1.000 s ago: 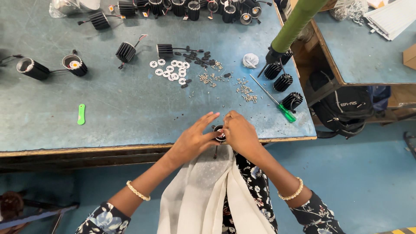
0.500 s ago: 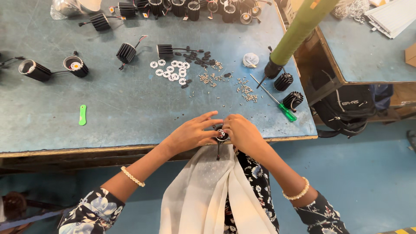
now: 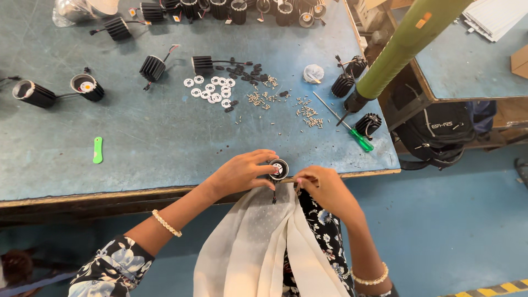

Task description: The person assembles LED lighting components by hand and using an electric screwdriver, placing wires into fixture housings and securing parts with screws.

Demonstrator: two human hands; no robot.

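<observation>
Small round black lamp housing (image 3: pixel 279 169) with a white disc in its face sits right at the bench's (image 3: pixel 137 143) near edge — pinched in the left hand (image 3: pixel 239 173), fingers curled around its side. Right hand (image 3: pixel 324 190) is just beside it, fingertips closed on something tiny, can't tell what. Further back toward the middle there's a cluster of white plastic rings (image 3: pixel 212 91) and scattered little screws (image 3: pixel 308 113), plus a green-handled screwdriver (image 3: pixel 346 125) near the right edge.
</observation>
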